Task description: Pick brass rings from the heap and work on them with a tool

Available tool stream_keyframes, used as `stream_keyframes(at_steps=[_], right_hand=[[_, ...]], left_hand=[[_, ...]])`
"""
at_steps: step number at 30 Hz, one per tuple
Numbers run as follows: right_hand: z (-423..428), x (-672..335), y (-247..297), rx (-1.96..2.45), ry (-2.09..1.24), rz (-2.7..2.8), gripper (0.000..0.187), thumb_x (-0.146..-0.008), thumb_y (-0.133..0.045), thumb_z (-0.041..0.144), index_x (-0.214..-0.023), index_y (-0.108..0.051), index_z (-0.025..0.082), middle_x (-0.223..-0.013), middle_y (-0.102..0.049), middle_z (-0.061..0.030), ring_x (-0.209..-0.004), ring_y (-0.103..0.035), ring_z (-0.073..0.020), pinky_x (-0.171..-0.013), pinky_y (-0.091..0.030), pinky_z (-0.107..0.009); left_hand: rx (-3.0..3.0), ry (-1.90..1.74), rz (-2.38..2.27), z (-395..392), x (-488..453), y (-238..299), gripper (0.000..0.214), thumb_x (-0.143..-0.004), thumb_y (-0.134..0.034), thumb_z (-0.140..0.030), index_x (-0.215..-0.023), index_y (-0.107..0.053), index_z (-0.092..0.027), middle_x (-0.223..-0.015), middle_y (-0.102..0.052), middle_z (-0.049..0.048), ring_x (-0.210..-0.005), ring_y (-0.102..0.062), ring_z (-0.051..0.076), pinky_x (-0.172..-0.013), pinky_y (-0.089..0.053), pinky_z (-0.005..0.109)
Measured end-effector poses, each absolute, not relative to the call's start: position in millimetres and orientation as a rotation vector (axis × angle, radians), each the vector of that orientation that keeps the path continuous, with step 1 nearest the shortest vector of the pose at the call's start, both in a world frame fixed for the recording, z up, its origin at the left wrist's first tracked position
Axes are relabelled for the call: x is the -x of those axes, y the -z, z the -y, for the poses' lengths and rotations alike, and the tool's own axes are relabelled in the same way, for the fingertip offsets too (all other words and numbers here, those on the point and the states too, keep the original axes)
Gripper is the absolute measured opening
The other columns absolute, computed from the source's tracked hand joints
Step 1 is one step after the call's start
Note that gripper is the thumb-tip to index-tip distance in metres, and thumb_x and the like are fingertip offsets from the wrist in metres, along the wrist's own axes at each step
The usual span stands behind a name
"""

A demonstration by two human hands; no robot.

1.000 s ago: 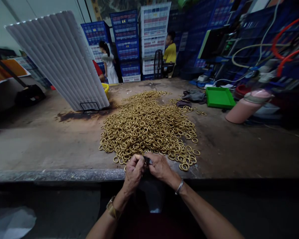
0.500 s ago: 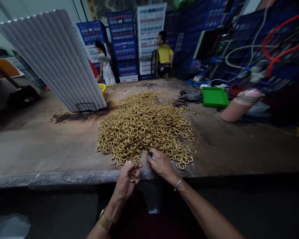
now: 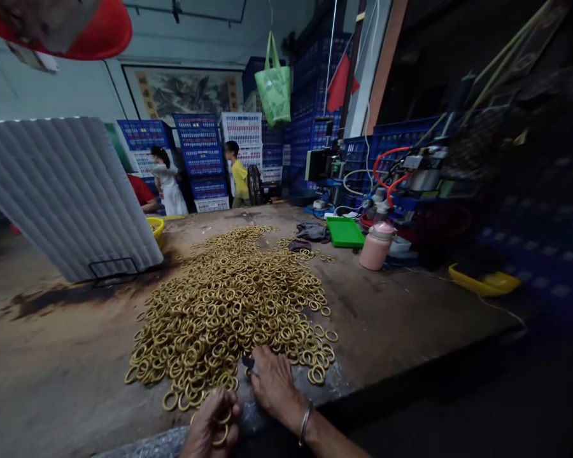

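A pile of gold-coloured rings is lying on the bench, just beyond the fingers of the left hand and close before those of the right hand. The left fingers are curling narrowly around at least two held rings, while the right fingers are pinching a small dark tool. Its visible end is pointing leftward and slightly away from the person, the long axis slanting beside the pile.

Loose heap of gold-coloured rings
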State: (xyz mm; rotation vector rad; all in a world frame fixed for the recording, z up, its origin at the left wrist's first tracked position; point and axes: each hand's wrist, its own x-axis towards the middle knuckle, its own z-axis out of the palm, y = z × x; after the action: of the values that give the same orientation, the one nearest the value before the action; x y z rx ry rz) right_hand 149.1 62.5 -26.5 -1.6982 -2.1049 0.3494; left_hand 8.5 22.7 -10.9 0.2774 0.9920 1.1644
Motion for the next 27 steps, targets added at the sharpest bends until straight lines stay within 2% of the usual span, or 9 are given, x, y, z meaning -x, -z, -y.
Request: stream_keyframes(at_steps=[5,9,15,19,21,24,27], right_hand=[[-63,-152,24,1.581,-0.531,2.017,0.019,-0.077,-0.044,0.016,-0.094,-0.052,0.021,-0.086,-0.062,-0.0025,-0.079,-0.056,-0.016,-0.068,-0.034,-0.024],[-58,-149,23,1.368,-0.61,2.022,0.011,-0.08,-0.044,0.023,-0.088,-0.052,0.021,-0.077,-0.061,-0.0017,-0.071,-0.055,-0.0145,-0.063,-0.033,-0.022],[-59,-144,23,1.253,-0.887,1.816,0.019,-0.081,-0.041,0.033,-0.074,-0.052,0.018,-0.067,-0.056,-0.0003,-0.062,-0.05,-0.0122,-0.059,-0.037,-0.021],[-66,-143,29,1.232,-1.125,1.625,0.025,-0.074,-0.048,0.04,-0.066,-0.053,0.017,-0.064,-0.054,0.0006,-0.063,-0.049,-0.0123,-0.061,-0.039,-0.021],[-70,-143,38,1.223,-1.295,1.549,0.032,-0.072,-0.047,0.047,-0.064,-0.052,0.017,-0.057,-0.051,0.0018,-0.056,-0.046,-0.0112,-0.055,-0.038,-0.021],[-75,-143,52,1.226,-1.481,1.421,0.04,-0.069,-0.045,0.056,-0.062,-0.05,0.017,-0.049,-0.044,0.0041,-0.045,-0.039,-0.009,-0.045,-0.032,-0.021],[-79,-143,55,1.222,-1.474,1.377,0.04,-0.064,-0.051,0.057,-0.058,-0.049,0.017,-0.048,-0.043,0.0042,-0.046,-0.038,-0.0085,-0.046,-0.032,-0.02]], left_hand=[[-0.486,-1.2,-1.213,-31,-19,23,0.052,-0.046,-0.073,-0.054,-0.078,-0.056,-0.017,-0.051,-0.049,-0.0048,-0.04,-0.044,0.008,-0.031,-0.025,0.016],[-0.724,-1.127,-1.278,-34,-20,27,0.05,-0.056,-0.062,-0.062,-0.077,-0.054,-0.017,-0.045,-0.043,-0.0073,-0.034,-0.035,0.005,-0.031,-0.024,0.016],[-0.965,-1.142,-1.32,-33,-18,29,0.043,-0.066,-0.052,-0.061,-0.064,-0.046,-0.018,-0.042,-0.036,-0.008,-0.034,-0.03,0.005,-0.033,-0.025,0.017],[-1.195,-1.301,-1.342,-34,-18,31,0.036,-0.071,-0.054,-0.051,-0.061,-0.048,-0.017,-0.054,-0.046,-0.0029,-0.051,-0.042,0.009,-0.049,-0.036,0.02],[-1.304,-1.306,-1.323,-34,-19,30,0.032,-0.075,-0.052,-0.047,-0.063,-0.051,-0.017,-0.058,-0.05,-0.0008,-0.057,-0.045,0.011,-0.056,-0.038,0.021],[-1.372,-1.262,-1.267,-33,-22,27,0.031,-0.078,-0.049,-0.044,-0.066,-0.054,-0.016,-0.062,-0.054,0.0012,-0.06,-0.048,0.012,-0.06,-0.038,0.023],[-1.251,-1.254,-1.215,-33,-26,27,0.032,-0.077,-0.051,-0.047,-0.066,-0.051,-0.016,-0.06,-0.052,0.0003,-0.058,-0.047,0.011,-0.057,-0.038,0.021]])
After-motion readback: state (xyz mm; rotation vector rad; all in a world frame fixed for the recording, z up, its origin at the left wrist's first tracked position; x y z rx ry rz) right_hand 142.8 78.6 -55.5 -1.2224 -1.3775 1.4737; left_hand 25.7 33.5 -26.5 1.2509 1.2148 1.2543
